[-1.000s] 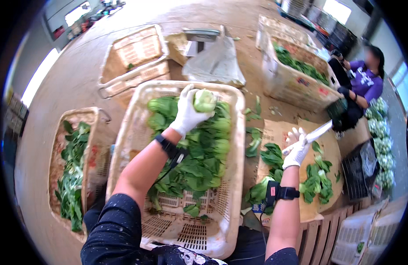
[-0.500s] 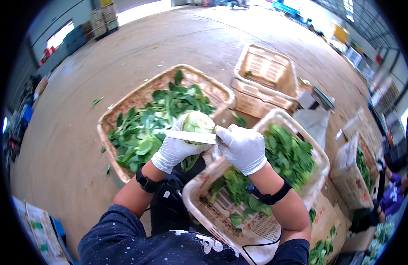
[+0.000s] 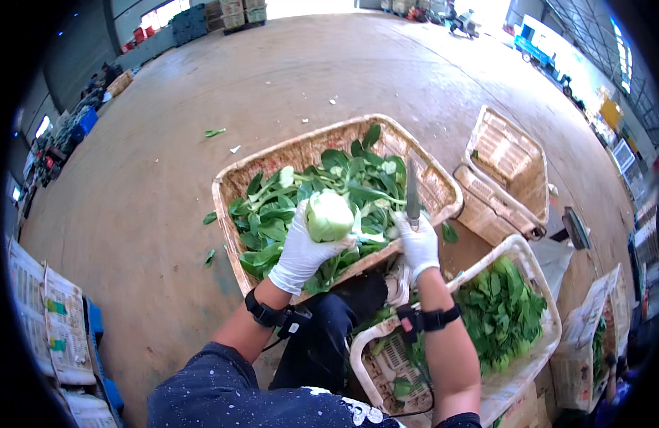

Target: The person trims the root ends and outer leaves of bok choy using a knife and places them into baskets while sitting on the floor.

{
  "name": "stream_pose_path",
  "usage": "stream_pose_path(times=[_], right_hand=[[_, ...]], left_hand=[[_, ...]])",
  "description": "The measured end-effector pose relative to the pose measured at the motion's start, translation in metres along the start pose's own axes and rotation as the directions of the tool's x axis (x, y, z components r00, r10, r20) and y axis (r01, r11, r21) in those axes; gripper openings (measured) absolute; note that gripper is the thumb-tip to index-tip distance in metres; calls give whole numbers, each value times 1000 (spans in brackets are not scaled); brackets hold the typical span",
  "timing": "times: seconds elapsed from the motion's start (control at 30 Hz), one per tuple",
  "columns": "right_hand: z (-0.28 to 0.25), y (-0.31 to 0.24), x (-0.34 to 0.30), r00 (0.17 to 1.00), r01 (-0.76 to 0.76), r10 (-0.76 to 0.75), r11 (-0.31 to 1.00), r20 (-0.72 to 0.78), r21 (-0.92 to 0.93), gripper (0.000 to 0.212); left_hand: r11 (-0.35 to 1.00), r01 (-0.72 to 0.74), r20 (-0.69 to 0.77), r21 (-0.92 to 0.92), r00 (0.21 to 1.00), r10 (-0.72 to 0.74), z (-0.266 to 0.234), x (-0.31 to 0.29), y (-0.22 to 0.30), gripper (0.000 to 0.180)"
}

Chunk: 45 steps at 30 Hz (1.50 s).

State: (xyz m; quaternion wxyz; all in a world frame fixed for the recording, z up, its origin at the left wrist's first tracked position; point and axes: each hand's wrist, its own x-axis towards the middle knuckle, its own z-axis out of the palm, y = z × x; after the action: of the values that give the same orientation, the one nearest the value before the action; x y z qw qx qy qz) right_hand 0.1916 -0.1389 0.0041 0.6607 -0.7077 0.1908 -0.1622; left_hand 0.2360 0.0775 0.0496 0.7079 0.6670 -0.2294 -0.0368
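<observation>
My left hand (image 3: pixel 306 251), in a white glove, is wrapped round a bok choy (image 3: pixel 329 216). Its pale, rounded base faces up and its leaves hang below the hand. Closed on the handle of a knife (image 3: pixel 413 187), my gloved right hand (image 3: pixel 419 247) keeps the blade pointing up and away from me, apart from the bok choy. Both hands are over the near side of a dirty, cream plastic crate (image 3: pixel 299 142) holding loose green leaves (image 3: pixel 271 232). To the right, a second crate (image 3: pixel 549 334) holds bunches of leafy greens (image 3: pixel 502 314).
Two stacked crates (image 3: pixel 508 146) stand at the far right, and another crate (image 3: pixel 568 364) sits beyond the greens. White crates (image 3: pixel 67 321) are at the left edge. Leaf scraps (image 3: pixel 215 133) lie on the concrete floor (image 3: pixel 144 185). Part of another person shows at the lower right.
The knife has left the bok choy; its blade swung from lying across the base to pointing upward. My hands moved apart. The view turned, shifting the crates rightward.
</observation>
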Motion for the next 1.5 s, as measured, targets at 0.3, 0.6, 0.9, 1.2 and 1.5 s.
stream_pose_path(times=[0.3, 0.6, 0.9, 1.2, 1.5], right_hand=[[-20, -23, -67, 908, -148, -54, 886, 415, 439, 69], [-11, -16, -92, 943, 190, -290, 874, 166, 448, 76], [24, -26, -109, 941, 310, -330, 929, 72, 205, 65], [25, -6, -92, 976, 196, -211, 952, 43, 235, 52], [24, -51, -57, 966, 64, -133, 954, 221, 293, 42]], left_hand=[[961, 262, 498, -89, 847, -185, -1, 4, 8, 31], [770, -383, 436, 510, 887, 153, 16, -18, 39, 79], [459, -503, 61, 732, 720, 691, 25, -26, 4, 74], [485, -626, 65, 610, 650, 758, 22, -13, -19, 61], [180, -749, 457, 638, 557, 693, -1, 16, -32, 48]])
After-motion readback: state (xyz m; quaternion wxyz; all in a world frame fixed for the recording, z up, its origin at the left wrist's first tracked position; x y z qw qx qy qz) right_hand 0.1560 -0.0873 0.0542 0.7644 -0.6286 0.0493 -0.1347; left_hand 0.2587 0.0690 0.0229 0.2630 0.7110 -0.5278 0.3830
